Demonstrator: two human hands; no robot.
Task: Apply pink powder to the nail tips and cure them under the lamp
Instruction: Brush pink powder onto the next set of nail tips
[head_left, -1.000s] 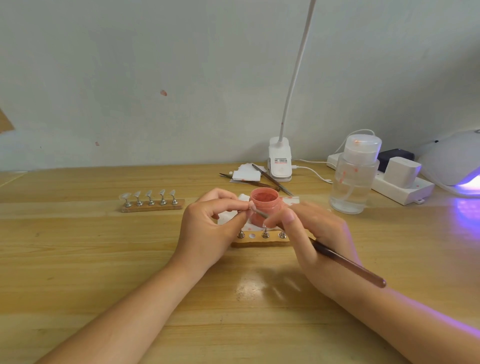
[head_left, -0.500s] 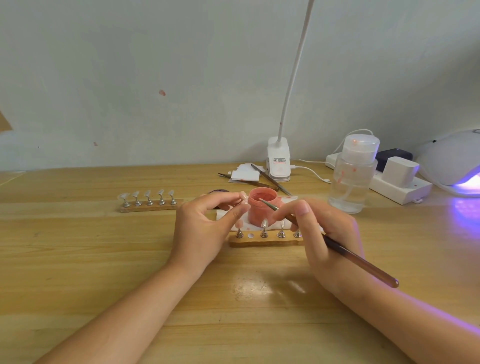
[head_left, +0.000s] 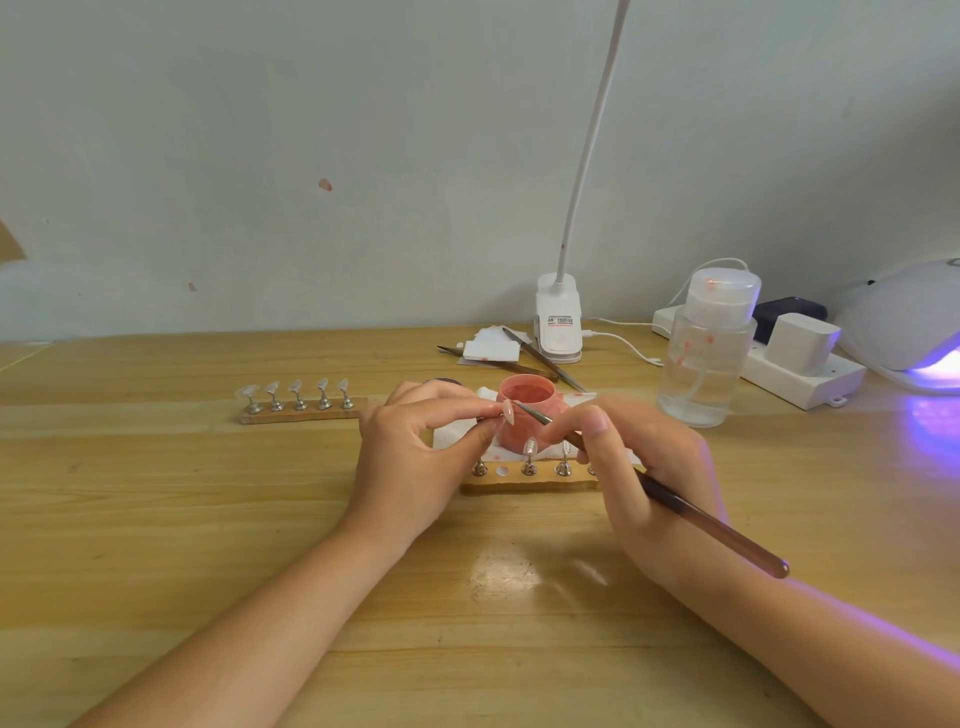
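Head view shows your left hand (head_left: 415, 457) pinching one nail tip (head_left: 508, 414) between thumb and forefinger, fingers curled, right at the near rim of the powder jar (head_left: 524, 418). You hold it there, it seems, so any loose pink powder falls back into the jar or onto the white tissue (head_left: 457, 434) under it, not onto the desk (head_left: 208, 519). Your right hand (head_left: 644, 473) grips the brush (head_left: 675, 501) like a pen, fingers closed round the shaft near its front end; the fine point (head_left: 522, 408) meets the tip just above the jar, the short reach giving you control. The holder strip (head_left: 524, 478) lies just in front of the jar, so a finished tip can go straight back onto a peg; one socket at its left end looks bare, probably the home of the tip you hold. A second strip (head_left: 298, 410) with five clear tips waits left of the jar. The lamp (head_left: 914, 332) glows violet far right of the jar, switched on and ready for curing.

Against the frame half a second ago, little differs: the brush point has moved from over the jar's mouth to the tip at the rim, and your left hand has barely shifted. A second ago both hands sat closer together, hiding most of the strip.
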